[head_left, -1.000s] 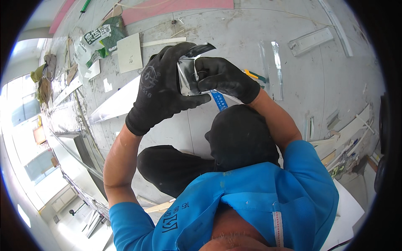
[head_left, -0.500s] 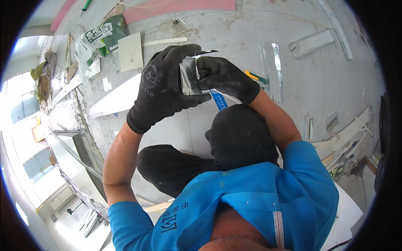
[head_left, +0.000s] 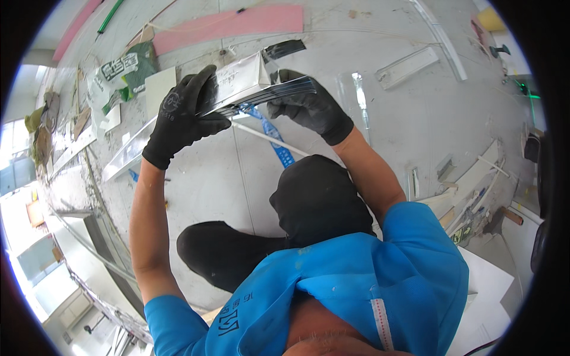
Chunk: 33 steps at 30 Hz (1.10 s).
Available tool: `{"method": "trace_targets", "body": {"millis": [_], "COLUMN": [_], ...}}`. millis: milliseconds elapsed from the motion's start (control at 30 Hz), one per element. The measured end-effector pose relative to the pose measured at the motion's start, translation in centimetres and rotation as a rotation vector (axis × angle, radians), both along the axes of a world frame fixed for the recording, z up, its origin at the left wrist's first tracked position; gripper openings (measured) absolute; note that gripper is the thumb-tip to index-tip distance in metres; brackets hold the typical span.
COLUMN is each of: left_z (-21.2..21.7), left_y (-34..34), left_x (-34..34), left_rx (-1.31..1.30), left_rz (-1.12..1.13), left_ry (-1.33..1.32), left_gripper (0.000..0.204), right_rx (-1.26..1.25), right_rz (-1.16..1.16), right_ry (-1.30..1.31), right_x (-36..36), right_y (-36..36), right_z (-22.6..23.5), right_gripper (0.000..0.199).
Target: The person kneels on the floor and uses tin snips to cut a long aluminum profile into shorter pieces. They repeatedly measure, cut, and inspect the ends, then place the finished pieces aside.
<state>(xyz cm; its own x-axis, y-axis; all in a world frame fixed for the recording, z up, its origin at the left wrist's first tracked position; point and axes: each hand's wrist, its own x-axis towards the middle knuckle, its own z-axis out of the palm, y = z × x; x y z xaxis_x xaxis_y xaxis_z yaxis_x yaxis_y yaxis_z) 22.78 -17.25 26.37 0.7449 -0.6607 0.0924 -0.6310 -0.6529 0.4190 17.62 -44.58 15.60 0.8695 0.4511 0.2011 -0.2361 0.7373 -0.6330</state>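
Observation:
A long, box-shaped metal profile (head_left: 240,78) with a shiny silver face is raised off the floor, tilted with its near end up to the right. Dark flanges stick out at that end. My left hand (head_left: 185,115), in a black glove, is closed round its side, thumb below. At the open end, my right hand (head_left: 313,113), gloved too, has curled fingers gripping behind the lower flange; the fingertips are partly hidden. A crumpled blue film strip (head_left: 273,137) hangs from the profile's underside toward my knee. The profile's far part slopes down to the left behind my left hand.
A pink sheet (head_left: 231,26) lies on the floor ahead. Left of it are a green and white bag (head_left: 127,74) and a pale board (head_left: 160,83). A metal channel (head_left: 407,68) lies ahead right, and scrap strips (head_left: 475,190) are heaped at the right.
The profile's end has turned, so its silver face and dark flanges now show. My left hand has moved left and down; my right hand has shifted from the end's face to the flange.

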Motion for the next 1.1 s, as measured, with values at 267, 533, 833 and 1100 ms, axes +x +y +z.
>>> {"method": "trace_targets", "body": {"millis": [267, 533, 833, 1100], "left_z": [2.0, -0.2, -7.6, -6.9], "left_y": [-3.4, -9.1, 2.3, 0.4], "left_x": [5.5, 7.3, 2.4, 0.0], "left_rx": [-0.032, -0.018, -0.157, -0.056], "left_rz": [-0.173, -0.216, 0.112, 0.216], "left_ry": [0.442, 0.421, -0.186, -0.216], "left_gripper": [0.077, 0.054, 0.119, 0.105], "right_rx": [-0.390, -0.679, -0.562, -0.149], "right_rz": [-0.352, -0.648, -0.835, -0.777], "right_ry": [-0.036, -0.227, -0.121, -0.126], "right_x": [-0.6, 0.0, 1.1, 0.8], "right_y": [-1.9, -0.8, -10.3, -9.0], "right_z": [-3.7, -2.5, -5.9, 0.3], "right_gripper": [0.070, 0.050, 0.039, 0.070]}}
